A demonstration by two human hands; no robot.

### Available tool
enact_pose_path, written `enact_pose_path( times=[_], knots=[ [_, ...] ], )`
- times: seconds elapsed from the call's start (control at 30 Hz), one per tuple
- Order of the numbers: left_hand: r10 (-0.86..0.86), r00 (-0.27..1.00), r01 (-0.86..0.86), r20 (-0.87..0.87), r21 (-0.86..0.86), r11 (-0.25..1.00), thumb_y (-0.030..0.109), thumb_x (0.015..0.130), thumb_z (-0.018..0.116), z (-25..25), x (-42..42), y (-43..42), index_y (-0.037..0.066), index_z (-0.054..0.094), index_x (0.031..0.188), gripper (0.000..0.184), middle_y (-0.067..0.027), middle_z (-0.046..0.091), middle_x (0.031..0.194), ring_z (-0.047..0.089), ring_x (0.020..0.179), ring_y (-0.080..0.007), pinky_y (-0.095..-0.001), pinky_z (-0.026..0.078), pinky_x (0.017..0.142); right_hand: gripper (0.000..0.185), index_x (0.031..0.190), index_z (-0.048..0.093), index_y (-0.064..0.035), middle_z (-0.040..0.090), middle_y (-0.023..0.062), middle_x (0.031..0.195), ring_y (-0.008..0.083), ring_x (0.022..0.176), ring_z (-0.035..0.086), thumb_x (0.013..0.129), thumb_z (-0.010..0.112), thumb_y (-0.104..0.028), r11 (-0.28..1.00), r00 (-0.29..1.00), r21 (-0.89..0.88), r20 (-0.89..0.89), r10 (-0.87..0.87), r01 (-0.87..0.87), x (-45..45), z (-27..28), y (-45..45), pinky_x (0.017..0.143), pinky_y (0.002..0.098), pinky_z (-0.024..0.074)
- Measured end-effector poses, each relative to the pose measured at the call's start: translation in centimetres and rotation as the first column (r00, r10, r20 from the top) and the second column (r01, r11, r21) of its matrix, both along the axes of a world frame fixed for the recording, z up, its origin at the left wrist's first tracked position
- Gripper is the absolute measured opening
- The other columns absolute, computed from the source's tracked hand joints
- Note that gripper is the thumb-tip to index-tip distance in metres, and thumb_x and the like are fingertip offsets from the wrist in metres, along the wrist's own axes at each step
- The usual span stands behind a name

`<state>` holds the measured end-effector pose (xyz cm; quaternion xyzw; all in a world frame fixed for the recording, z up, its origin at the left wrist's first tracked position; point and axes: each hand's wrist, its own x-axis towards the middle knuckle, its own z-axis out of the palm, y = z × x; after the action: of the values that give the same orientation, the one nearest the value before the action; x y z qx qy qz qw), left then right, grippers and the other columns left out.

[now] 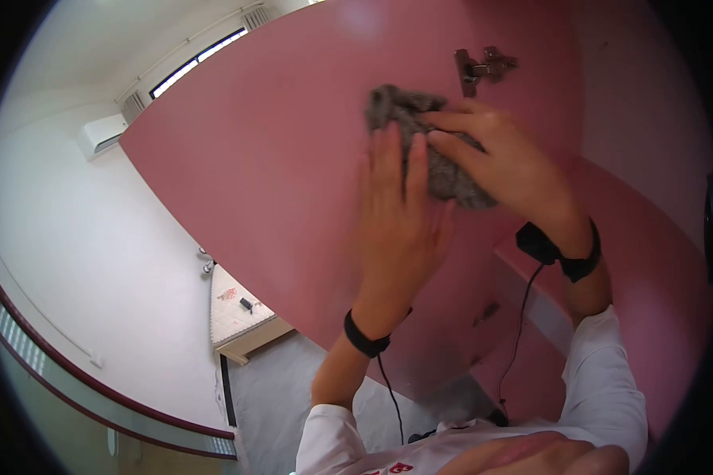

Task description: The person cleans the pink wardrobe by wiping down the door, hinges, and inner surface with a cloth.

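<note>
A crumpled grey-brown cloth (455, 180) lies against the pink cabinet door (269, 150). My right hand (523, 162) holds it from the right, thumb and fingers bent over its upper part. My left hand (396, 190) is up at the cloth's left side, fingers stretched and apart; its fingertips reach the cloth's edge and the rest is slightly blurred. I cannot tell whether its palm touches the door. Each wrist wears a black band with a thin cable hanging from it.
A metal hinge (483, 70) sits on the door just above my right hand. Inside the pink cabinet, a shelf (523, 257) lies below the right wrist. Beyond the door's left edge are a bed (249, 313), a white wall and an air conditioner (103, 136).
</note>
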<state>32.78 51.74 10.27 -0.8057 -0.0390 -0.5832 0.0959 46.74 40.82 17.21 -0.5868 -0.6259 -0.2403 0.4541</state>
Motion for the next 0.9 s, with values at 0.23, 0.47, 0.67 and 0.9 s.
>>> enact_pose_path(
  times=[0.23, 0.47, 0.67, 0.9],
  knots=[
    [-0.077, 0.993, 0.078, -0.084, 0.012, 0.997, 0.015, 0.086, 0.075, -0.6, 8.4, -2.3, 0.001, 0.039, 0.158, 0.082, -0.0278, 0.036, 0.164, 0.04, 0.149, -0.0469, -0.0566, 0.035, 0.121, 0.036, 0.122, 0.077, -0.0093, 0.074, 0.0188, 0.105, 0.036, 0.091, 0.072, 0.098, 0.061, -0.031, 0.976, 0.978, -0.199, -0.167, -0.122, 0.088, 8.5, -0.9, -2.9, 0.082, 0.044, 0.0553],
    [-0.131, 0.991, 0.131, -0.008, -0.019, 0.991, 0.016, 0.082, 0.076, -1.9, 12.2, -2.7, -0.003, 0.04, 0.154, 0.082, -0.028, 0.042, 0.157, 0.043, 0.145, -0.0478, -0.0592, 0.034, 0.122, 0.034, 0.111, 0.074, 0.0043, 0.073, 0.0151, 0.096, 0.0233, 0.084, 0.071, 0.101, 0.063, -0.026, 0.978, 0.965, -0.117, -0.22, 0.144, -0.173, 12.2, -1.9, -3.2, 0.077, 0.0345, 0.054],
    [-0.111, 0.988, 0.114, 0.109, -0.02, 0.993, 0.016, 0.078, 0.073, -2.9, 7.9, -2.4, -0.006, 0.043, 0.149, 0.08, -0.03, 0.043, 0.155, 0.043, 0.145, -0.048, -0.0604, 0.032, 0.122, 0.025, 0.113, 0.065, 0.0021, 0.062, 0.0052, 0.096, 0.0134, 0.09, 0.062, 0.103, 0.062, -0.02, 0.879, 0.747, -0.03, -0.54, 0.387, -0.477, 8.6, -2.9, -0.5, 0.081, 0.0314, 0.0499],
    [-0.116, 0.989, 0.117, 0.094, -0.006, 0.993, 0.013, 0.076, 0.072, -3.5, 3.1, -1.6, -0.009, 0.043, 0.146, 0.079, -0.0306, 0.046, 0.152, 0.045, 0.144, -0.0466, -0.0579, 0.031, 0.124, 0.02, 0.112, 0.056, -0.0031, 0.062, 0.0074, 0.096, 0.0167, 0.088, 0.058, 0.101, 0.064, -0.018, 0.993, 0.958, 0.031, -0.261, 0.116, -0.112, 2.5, -3.8, 0.6, 0.082, 0.0325, 0.0495]
  ],
)
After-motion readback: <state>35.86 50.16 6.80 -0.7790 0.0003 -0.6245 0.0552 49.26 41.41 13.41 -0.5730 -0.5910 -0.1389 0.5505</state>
